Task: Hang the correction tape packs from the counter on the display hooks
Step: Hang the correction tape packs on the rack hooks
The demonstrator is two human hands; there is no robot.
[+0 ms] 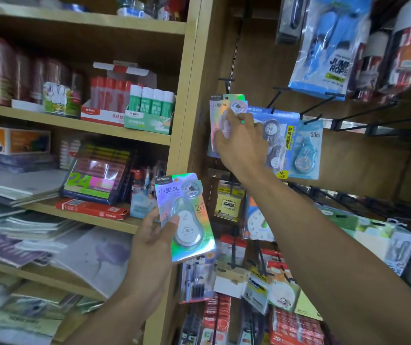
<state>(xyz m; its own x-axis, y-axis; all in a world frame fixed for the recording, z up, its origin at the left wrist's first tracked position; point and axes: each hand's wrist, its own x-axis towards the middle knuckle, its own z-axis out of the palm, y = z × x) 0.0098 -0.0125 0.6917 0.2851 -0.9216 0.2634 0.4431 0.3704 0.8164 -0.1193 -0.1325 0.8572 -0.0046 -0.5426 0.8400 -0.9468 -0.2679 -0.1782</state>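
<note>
- Our right hand [240, 138] reaches up to the display panel, fingers curled round a holographic correction tape pack [220, 113] held upright, long axis vertical, against the panel's left edge.
- The pack's punched hole sits just below the leftmost hook [227, 82]; we cannot tell whether the hook is already through it.
- Our left hand [154, 235] grips a second pack [187, 217], thumb across its blister, lower and left of the hooks, tilted slightly.
- We judge the right hand nearer the hooks; the waiting pack must travel up and right toward them.
</note>
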